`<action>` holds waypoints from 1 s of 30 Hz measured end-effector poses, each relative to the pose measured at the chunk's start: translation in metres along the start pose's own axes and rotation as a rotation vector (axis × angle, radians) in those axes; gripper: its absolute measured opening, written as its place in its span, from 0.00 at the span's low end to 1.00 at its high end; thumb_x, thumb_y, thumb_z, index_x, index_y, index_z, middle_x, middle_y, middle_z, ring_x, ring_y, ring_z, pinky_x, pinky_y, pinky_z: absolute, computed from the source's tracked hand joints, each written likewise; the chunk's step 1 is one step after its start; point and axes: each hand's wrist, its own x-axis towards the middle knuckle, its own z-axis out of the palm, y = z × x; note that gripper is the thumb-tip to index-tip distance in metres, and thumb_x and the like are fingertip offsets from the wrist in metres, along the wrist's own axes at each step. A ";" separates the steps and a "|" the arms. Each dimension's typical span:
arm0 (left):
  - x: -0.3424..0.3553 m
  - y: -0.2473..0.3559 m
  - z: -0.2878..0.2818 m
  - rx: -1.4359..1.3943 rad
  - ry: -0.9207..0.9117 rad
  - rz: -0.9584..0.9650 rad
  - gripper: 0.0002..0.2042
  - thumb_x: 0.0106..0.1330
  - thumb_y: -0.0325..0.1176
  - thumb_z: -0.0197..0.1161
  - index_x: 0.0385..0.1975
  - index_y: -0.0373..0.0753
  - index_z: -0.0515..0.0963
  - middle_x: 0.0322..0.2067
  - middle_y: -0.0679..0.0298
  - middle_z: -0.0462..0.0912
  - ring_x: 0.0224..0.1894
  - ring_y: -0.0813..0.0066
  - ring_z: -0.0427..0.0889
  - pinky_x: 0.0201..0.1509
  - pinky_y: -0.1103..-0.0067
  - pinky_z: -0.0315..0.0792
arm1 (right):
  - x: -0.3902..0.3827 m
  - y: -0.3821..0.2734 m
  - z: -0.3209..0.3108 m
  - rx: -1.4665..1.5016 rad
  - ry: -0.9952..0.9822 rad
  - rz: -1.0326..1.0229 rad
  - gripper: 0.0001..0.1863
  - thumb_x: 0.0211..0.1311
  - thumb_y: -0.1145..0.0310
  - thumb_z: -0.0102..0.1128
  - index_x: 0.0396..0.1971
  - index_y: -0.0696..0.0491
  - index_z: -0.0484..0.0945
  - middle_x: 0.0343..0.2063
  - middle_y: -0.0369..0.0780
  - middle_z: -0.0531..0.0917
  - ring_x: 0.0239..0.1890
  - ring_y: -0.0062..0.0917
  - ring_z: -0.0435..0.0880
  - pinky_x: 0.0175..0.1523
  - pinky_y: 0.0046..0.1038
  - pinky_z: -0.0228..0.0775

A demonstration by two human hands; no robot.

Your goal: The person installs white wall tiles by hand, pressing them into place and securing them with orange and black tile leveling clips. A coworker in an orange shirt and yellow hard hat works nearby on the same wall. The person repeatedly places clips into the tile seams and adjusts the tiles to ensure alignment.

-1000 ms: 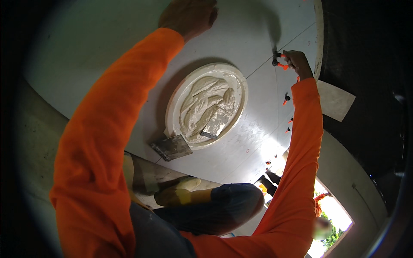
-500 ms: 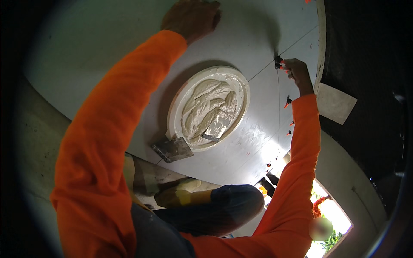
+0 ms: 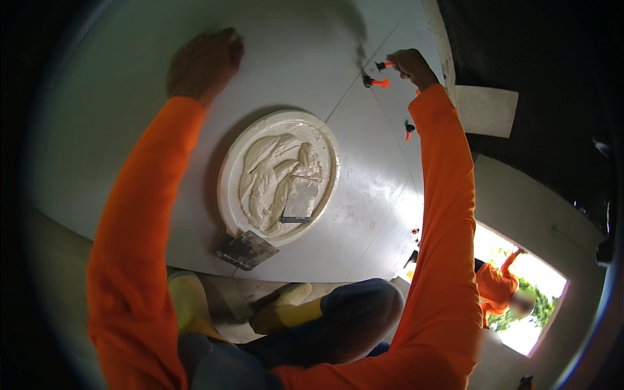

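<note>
My right hand (image 3: 415,67), at the upper right, pinches a black tile leveling clip (image 3: 383,66) with an orange handle, lifted just off the large grey tile surface (image 3: 364,175). Right below it, a second orange-and-black clip (image 3: 377,82) stands where thin joint lines cross. Another clip (image 3: 409,130) sits nearer me along a line. My left hand (image 3: 203,65) is closed with fingers curled over the far left of the surface; whatever it may hold is hidden. Between my arms, a round white tub (image 3: 226,192) holds thick cream-coloured paste (image 3: 263,172).
One metal blade (image 3: 301,200) lies in the paste. A smeared flat blade (image 3: 247,251) rests by the tub's near edge. Beyond the surface's right edge lies a pale square piece (image 3: 487,110). Another person in orange (image 3: 497,286) is by a bright opening at right.
My right hand has drawn one clip away from the line crossing, leaving another there. My left hand has shifted left and nearer. The whole view has swung, moving the tub left.
</note>
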 end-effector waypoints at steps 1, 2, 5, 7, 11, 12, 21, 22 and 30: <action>0.001 0.000 0.000 0.014 -0.008 -0.004 0.18 0.82 0.48 0.48 0.48 0.45 0.82 0.46 0.56 0.90 0.54 0.52 0.86 0.61 0.56 0.78 | -0.001 0.000 -0.004 0.068 -0.017 0.003 0.16 0.73 0.59 0.65 0.31 0.56 0.82 0.22 0.37 0.82 0.17 0.22 0.74 0.22 0.31 0.65; 0.002 -0.001 0.001 0.025 -0.008 -0.001 0.18 0.82 0.49 0.48 0.47 0.45 0.82 0.45 0.56 0.90 0.53 0.52 0.87 0.60 0.56 0.79 | -0.003 -0.001 -0.007 0.123 0.002 0.056 0.16 0.74 0.58 0.64 0.31 0.56 0.83 0.22 0.36 0.82 0.17 0.22 0.75 0.22 0.30 0.65; 0.005 -0.004 0.003 0.101 -0.042 -0.019 0.19 0.82 0.52 0.49 0.49 0.46 0.82 0.47 0.54 0.89 0.52 0.50 0.87 0.57 0.54 0.80 | -0.015 0.006 -0.015 0.075 0.010 0.032 0.15 0.73 0.58 0.64 0.32 0.55 0.84 0.24 0.36 0.85 0.18 0.22 0.76 0.23 0.28 0.69; 0.004 -0.005 0.006 0.132 0.017 -0.024 0.20 0.81 0.55 0.50 0.49 0.46 0.82 0.46 0.51 0.89 0.50 0.47 0.87 0.55 0.53 0.81 | -0.026 0.025 -0.019 0.034 0.073 0.007 0.13 0.71 0.60 0.65 0.33 0.55 0.85 0.25 0.36 0.87 0.17 0.22 0.76 0.25 0.28 0.73; 0.003 0.000 0.005 0.180 0.014 -0.032 0.22 0.82 0.57 0.50 0.49 0.46 0.84 0.46 0.51 0.90 0.48 0.45 0.88 0.54 0.54 0.81 | -0.065 0.119 -0.023 0.344 0.370 0.222 0.12 0.71 0.62 0.69 0.46 0.53 0.85 0.28 0.39 0.89 0.20 0.24 0.82 0.25 0.33 0.78; 0.002 0.002 0.004 0.174 0.050 -0.011 0.21 0.82 0.56 0.51 0.48 0.46 0.84 0.44 0.53 0.90 0.47 0.48 0.89 0.52 0.55 0.82 | -0.077 0.144 -0.016 0.687 0.537 0.287 0.16 0.72 0.62 0.70 0.55 0.52 0.83 0.28 0.40 0.89 0.21 0.25 0.84 0.25 0.34 0.80; 0.002 -0.001 0.005 0.192 0.080 0.013 0.20 0.82 0.54 0.54 0.45 0.44 0.85 0.42 0.58 0.92 0.45 0.52 0.91 0.48 0.58 0.83 | -0.286 0.192 0.236 -0.043 0.204 0.112 0.40 0.78 0.46 0.59 0.83 0.41 0.57 0.81 0.47 0.61 0.79 0.49 0.62 0.77 0.55 0.62; 0.002 -0.002 0.005 0.199 0.110 0.040 0.20 0.82 0.54 0.54 0.46 0.44 0.85 0.42 0.58 0.92 0.45 0.53 0.91 0.48 0.59 0.83 | -0.305 0.189 0.252 -0.016 0.271 0.048 0.41 0.79 0.49 0.58 0.85 0.41 0.53 0.82 0.49 0.56 0.80 0.51 0.59 0.78 0.56 0.59; -0.002 0.007 0.008 0.172 0.194 0.042 0.24 0.83 0.55 0.48 0.49 0.41 0.84 0.45 0.54 0.92 0.49 0.47 0.90 0.53 0.57 0.81 | -0.361 0.184 0.265 0.068 0.265 -0.021 0.41 0.83 0.39 0.44 0.86 0.38 0.46 0.85 0.50 0.44 0.87 0.53 0.39 0.85 0.60 0.36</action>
